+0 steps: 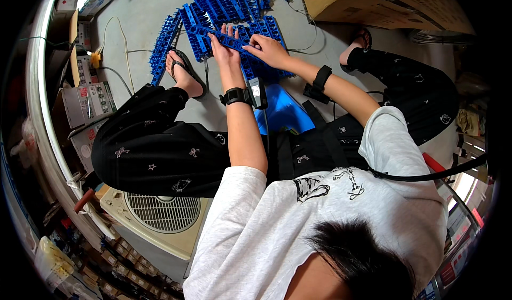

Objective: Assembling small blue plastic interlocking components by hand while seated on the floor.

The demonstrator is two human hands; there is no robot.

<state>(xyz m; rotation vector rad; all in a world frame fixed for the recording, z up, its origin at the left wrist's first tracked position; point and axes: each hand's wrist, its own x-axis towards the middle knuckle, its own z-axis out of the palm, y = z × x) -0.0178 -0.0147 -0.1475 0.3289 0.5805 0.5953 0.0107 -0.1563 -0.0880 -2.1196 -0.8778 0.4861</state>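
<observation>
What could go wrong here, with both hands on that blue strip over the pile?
1. The long blue strip, held by the left hand and right hand, might snag the strips piled beneath.
2. Cords trail across the floor near the sandalled foot; possible trip.

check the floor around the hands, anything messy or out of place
Mildly. The blue plastic strips lie loosely fanned on the floor, some crossing at angles, rather than stacked. Thin cables trail across the floor beside the left foot. Both hands grip one strip. Nothing looks broken.
</observation>
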